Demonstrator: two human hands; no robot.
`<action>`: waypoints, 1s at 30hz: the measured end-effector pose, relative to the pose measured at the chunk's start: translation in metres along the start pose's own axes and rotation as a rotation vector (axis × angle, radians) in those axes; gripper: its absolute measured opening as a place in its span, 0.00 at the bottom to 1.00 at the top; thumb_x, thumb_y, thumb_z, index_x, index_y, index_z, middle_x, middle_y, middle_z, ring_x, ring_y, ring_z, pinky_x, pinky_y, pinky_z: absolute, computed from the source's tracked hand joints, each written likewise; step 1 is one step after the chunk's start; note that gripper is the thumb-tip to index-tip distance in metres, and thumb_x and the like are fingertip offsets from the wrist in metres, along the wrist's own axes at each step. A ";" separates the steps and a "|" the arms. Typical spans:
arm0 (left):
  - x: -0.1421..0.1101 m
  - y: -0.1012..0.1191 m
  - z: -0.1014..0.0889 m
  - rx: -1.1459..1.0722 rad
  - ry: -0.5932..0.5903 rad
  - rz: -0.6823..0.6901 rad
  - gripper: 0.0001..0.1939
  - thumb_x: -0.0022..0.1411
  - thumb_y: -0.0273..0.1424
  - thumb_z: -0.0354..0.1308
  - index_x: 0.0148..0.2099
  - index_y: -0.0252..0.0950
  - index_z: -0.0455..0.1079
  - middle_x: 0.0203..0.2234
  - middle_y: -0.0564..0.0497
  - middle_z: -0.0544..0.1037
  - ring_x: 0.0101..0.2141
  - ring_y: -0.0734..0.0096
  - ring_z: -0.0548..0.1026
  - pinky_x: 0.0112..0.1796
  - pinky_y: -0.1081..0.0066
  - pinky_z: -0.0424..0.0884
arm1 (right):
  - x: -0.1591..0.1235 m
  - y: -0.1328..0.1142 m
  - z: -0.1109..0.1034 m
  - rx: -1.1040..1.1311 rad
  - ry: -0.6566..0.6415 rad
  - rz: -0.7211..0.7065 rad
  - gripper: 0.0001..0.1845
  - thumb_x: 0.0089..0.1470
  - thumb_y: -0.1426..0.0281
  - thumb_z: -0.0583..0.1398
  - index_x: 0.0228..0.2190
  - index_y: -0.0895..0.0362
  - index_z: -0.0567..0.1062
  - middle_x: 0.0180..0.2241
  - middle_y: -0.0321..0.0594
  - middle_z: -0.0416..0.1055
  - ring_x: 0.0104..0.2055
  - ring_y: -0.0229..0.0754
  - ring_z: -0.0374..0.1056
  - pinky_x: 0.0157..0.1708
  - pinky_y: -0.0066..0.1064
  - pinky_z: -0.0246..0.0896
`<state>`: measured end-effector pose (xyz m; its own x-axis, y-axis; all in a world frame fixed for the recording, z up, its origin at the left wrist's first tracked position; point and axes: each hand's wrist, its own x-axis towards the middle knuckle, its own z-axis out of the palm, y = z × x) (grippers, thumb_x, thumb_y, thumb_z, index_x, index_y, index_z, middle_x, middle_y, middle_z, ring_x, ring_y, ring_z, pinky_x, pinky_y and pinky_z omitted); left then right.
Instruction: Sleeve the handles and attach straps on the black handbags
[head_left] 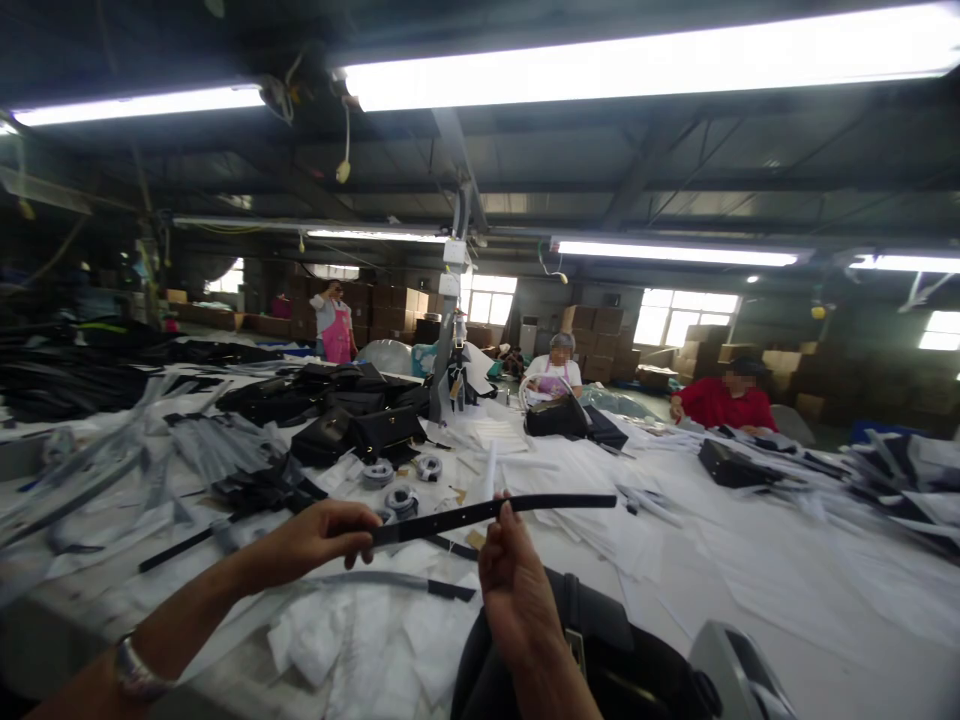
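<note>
A black strap [450, 518] with small holes along it is stretched between my two hands, above the worktable. Its left end lies in the closed fingers of my left hand [330, 535]. My right hand [514, 575] pinches it nearer the middle, and its free end sticks out to the right. Below my right hand sits a black bag [600, 640] with a gold-coloured buckle, partly hidden by my wrist and forearm. Another strap [405, 580], grey with a dark tip, rests on crumpled white wrapping [375, 640] beneath my hands.
Coiled straps [401, 500] lie beyond my hands. Black bags [375, 430] and loose strips [217, 445] fill the left side. White sheets [750, 570] spread to the right. A tape dispenser-like grey object [739, 670] stands by the bag. Several people work farther back.
</note>
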<state>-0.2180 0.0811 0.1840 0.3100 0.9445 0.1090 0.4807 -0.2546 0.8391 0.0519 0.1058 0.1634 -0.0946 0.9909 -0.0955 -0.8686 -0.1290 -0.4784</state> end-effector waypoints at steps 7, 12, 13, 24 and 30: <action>-0.003 0.006 0.003 0.090 -0.038 -0.009 0.17 0.61 0.45 0.59 0.42 0.35 0.74 0.31 0.49 0.81 0.33 0.65 0.77 0.36 0.72 0.72 | -0.001 -0.019 -0.017 -0.428 0.052 -0.267 0.21 0.39 0.62 0.73 0.36 0.58 0.82 0.29 0.35 0.77 0.31 0.34 0.70 0.28 0.21 0.65; 0.006 0.013 0.012 0.094 -0.076 -0.006 0.17 0.61 0.45 0.59 0.42 0.35 0.75 0.33 0.49 0.82 0.34 0.64 0.78 0.37 0.71 0.72 | -0.008 -0.050 -0.037 -0.534 0.092 -0.435 0.21 0.42 0.61 0.72 0.38 0.60 0.82 0.29 0.38 0.78 0.31 0.38 0.70 0.30 0.26 0.66; 0.009 0.015 0.015 0.090 -0.081 -0.006 0.17 0.61 0.45 0.59 0.41 0.36 0.75 0.32 0.49 0.82 0.34 0.64 0.78 0.37 0.71 0.72 | -0.010 -0.056 -0.041 -0.524 0.113 -0.452 0.21 0.42 0.62 0.72 0.38 0.60 0.81 0.29 0.38 0.78 0.30 0.38 0.70 0.30 0.27 0.66; 0.072 0.073 0.109 -0.039 -0.282 0.119 0.15 0.62 0.40 0.59 0.45 0.35 0.74 0.31 0.50 0.79 0.32 0.68 0.76 0.35 0.72 0.71 | -0.047 -0.056 -0.058 -0.745 0.041 -0.281 0.22 0.44 0.57 0.69 0.34 0.63 0.82 0.25 0.45 0.79 0.30 0.46 0.75 0.34 0.33 0.70; 0.090 0.110 0.143 0.212 -0.334 0.206 0.15 0.65 0.37 0.55 0.51 0.41 0.73 0.33 0.52 0.80 0.33 0.67 0.76 0.35 0.74 0.69 | -0.053 -0.098 -0.087 -0.664 0.120 -0.392 0.26 0.48 0.57 0.67 0.46 0.57 0.78 0.27 0.38 0.78 0.31 0.42 0.73 0.32 0.28 0.67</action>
<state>-0.0200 0.1081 0.2097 0.6481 0.7595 0.0553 0.5278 -0.5003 0.6864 0.1845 0.0624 0.1396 0.2453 0.9628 0.1130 -0.3513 0.1969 -0.9153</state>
